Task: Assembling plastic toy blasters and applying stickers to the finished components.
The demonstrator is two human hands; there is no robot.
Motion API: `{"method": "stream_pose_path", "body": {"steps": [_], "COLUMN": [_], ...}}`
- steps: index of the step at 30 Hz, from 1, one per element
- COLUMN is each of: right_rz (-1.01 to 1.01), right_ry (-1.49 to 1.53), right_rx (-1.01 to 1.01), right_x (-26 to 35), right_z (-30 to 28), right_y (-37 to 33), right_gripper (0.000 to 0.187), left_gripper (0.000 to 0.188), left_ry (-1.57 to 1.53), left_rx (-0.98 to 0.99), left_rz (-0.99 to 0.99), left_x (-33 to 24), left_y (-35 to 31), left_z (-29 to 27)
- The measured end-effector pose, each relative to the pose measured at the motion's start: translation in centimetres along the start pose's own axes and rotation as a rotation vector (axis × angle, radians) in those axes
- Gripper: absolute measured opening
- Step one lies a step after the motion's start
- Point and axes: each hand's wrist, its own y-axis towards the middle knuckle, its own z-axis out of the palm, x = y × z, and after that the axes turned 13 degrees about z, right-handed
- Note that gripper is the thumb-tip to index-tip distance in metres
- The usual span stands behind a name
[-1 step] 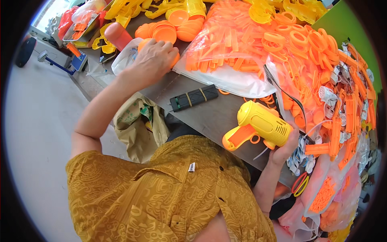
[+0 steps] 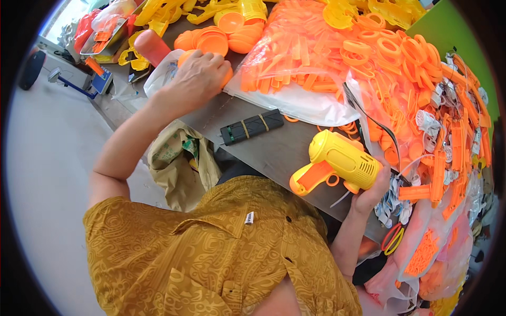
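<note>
My right hand (image 2: pixel 373 192) grips a yellow toy gun (image 2: pixel 345 160) by its rear end, over the table's near edge. The gun has an orange handle part and trigger, and a grid of vents near my fingers. At the far left of the table, my left hand (image 2: pixel 197 78) is closed over a rounded orange plastic piece (image 2: pixel 227 78), partly hidden under the fingers. Just beyond it lie several orange cup-shaped pieces (image 2: pixel 212 41). A black ridged bar (image 2: pixel 252 127) with two tan rubber bands round it lies between my hands.
A plastic bag of orange parts (image 2: pixel 295 58) fills the middle back. Orange rings (image 2: pixel 414 52) and wired orange parts (image 2: pixel 438 174) heap on the right. Scissors (image 2: pixel 392 239) with red and yellow handles sit by the right edge. A pink cylinder (image 2: pixel 152 46) stands near my left hand.
</note>
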Motion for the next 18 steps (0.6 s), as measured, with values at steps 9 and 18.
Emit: {"method": "stream_pose_path", "body": {"steps": [9, 18], "right_rz": [0.023, 0.074], "right_ry": [0.031, 0.240], "right_rx": [-0.028, 0.014], "right_x": [0.3, 2.1], "right_z": [0.5, 2.2], "right_y": [0.0, -0.9], "right_gripper": [0.037, 0.040], "left_gripper": [0.050, 0.058], "left_ry": [-0.146, -1.351], "left_rx": [-0.234, -0.532], "left_rz": [-0.077, 0.067], "left_x": [1.2, -11.7], "left_y": [-1.6, 3.9], "left_z": [-3.0, -4.4]}}
